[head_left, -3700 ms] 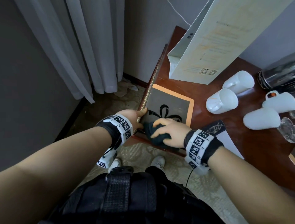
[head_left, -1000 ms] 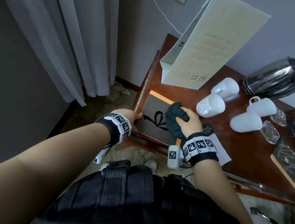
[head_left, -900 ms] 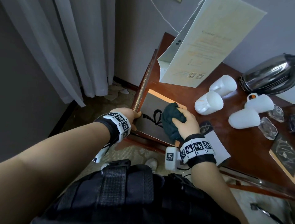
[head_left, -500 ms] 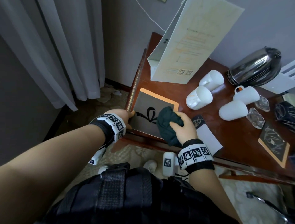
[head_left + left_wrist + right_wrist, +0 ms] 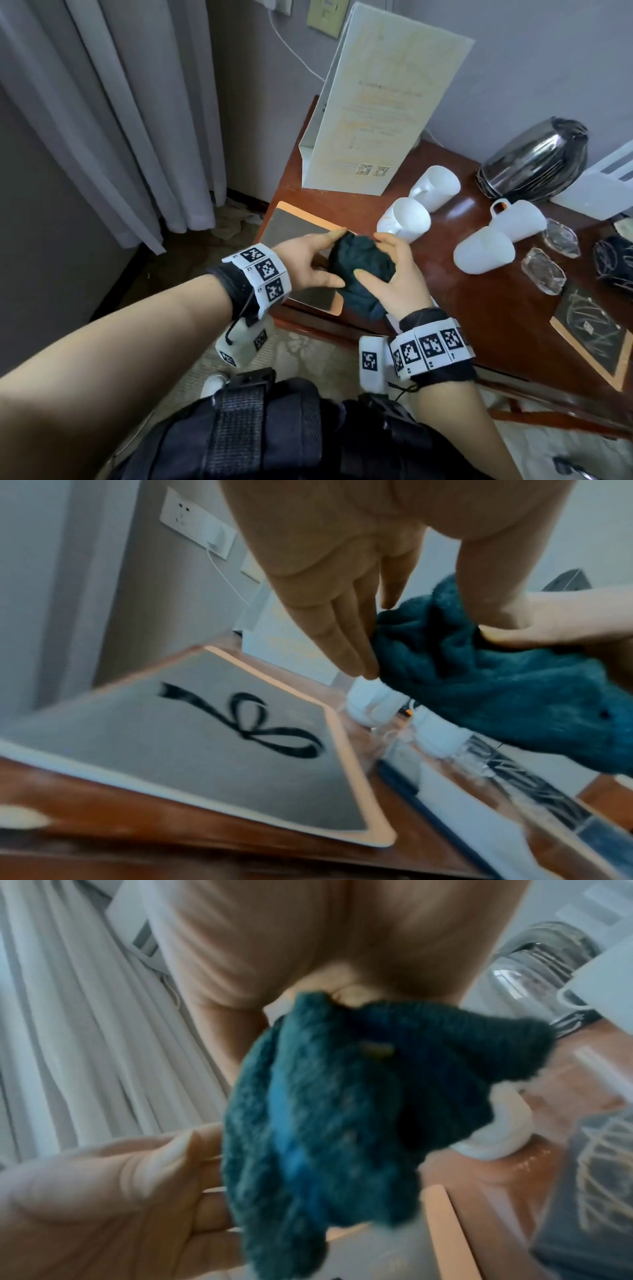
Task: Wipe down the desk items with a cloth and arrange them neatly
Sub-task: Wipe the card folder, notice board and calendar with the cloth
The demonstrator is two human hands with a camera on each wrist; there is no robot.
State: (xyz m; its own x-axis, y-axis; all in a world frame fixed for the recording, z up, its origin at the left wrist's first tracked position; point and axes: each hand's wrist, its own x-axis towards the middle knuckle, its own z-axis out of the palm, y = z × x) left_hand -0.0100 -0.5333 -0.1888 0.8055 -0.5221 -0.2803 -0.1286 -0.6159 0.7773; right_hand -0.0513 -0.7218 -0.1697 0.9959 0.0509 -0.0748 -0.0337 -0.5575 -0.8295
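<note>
Holding bunched cloth (image 5: 359,263), right hand (image 5: 394,274), fingers apparently hidden

The dark cloth (image 5: 363,263) and both hands cover the middle of the grey mat (image 5: 294,222) in the head view, hiding its bow mark. The right hand (image 5: 394,274) also hides most of the white card behind it. At the right edge the second mat (image 5: 596,342), the dark bundle (image 5: 616,260) and the white box (image 5: 603,185) are cut off. Print on the standing sign (image 5: 383,102) is too small to read. The right wrist view is blurred, with cup (image 5: 493,1139) and kettle (image 5: 548,961) only partly visible behind the cloth
</note>
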